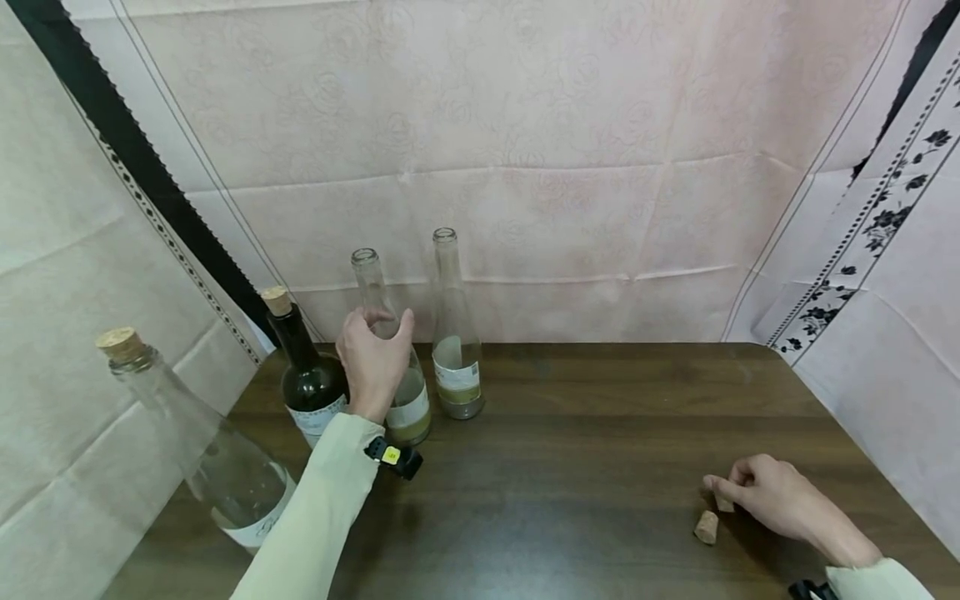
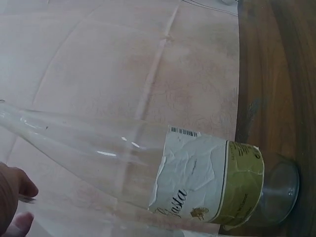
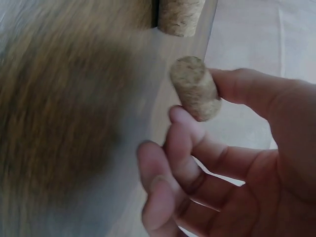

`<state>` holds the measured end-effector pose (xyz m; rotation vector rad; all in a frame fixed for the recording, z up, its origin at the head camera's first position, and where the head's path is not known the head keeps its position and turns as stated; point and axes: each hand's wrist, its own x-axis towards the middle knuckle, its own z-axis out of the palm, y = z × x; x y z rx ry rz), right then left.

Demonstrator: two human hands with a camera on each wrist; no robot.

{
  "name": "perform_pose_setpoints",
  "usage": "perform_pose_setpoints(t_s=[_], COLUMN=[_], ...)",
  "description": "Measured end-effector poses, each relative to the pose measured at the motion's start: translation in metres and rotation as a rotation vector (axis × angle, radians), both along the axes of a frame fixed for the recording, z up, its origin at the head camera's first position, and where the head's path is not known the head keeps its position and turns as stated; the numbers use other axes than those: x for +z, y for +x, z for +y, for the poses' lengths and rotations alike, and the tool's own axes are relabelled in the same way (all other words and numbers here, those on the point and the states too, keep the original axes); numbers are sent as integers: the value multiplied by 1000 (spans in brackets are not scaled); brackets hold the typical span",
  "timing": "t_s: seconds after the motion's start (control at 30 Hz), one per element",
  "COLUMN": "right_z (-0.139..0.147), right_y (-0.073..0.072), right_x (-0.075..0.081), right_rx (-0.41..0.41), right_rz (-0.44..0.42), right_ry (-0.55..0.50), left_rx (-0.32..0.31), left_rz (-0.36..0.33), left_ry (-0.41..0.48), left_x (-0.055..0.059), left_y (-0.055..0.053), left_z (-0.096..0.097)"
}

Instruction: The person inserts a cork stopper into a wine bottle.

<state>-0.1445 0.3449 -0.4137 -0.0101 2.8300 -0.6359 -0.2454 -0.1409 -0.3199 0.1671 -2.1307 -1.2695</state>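
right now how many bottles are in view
4: corked clear bottle at far left, corked dark bottle next, open bottle gripped by the left hand, and tall bottle just right of it.

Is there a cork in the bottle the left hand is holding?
No: in the head view, the clear bottle gripped by the left hand shows an uncovered glass mouth.

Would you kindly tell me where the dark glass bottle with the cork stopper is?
In the head view, the dark glass bottle stands at left on the brown wooden table, between the large clear corked bottle and the left hand.
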Motion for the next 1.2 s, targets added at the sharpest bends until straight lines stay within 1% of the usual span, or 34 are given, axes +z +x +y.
perform_pose_setpoints(t_s=[0.13,0.37,0.57,0.8,1.0,1.2], right_z=[-4,-12,-20,-27,-32,-36], right_y=[1,5,9,10,13,14], right_x=[4,7,11,18,22,25], right_rx=[-11,-25,0,-5,-2,25], right_rz=[63,161,301,387,508,623], right_ry=[12,1,-15,-33,-63,-95], left_rx=[-15,-31,-45,-71,-79,-108], left_rz=[10,42,82,88,130,157], left_ry=[-13,-41,-76,-83,-105,-112], left_x=[-1,-3,-5,-5,-6,-8], left_y=[2,11,20,32,43,51], left_z=[1,4,6,10,13,17])
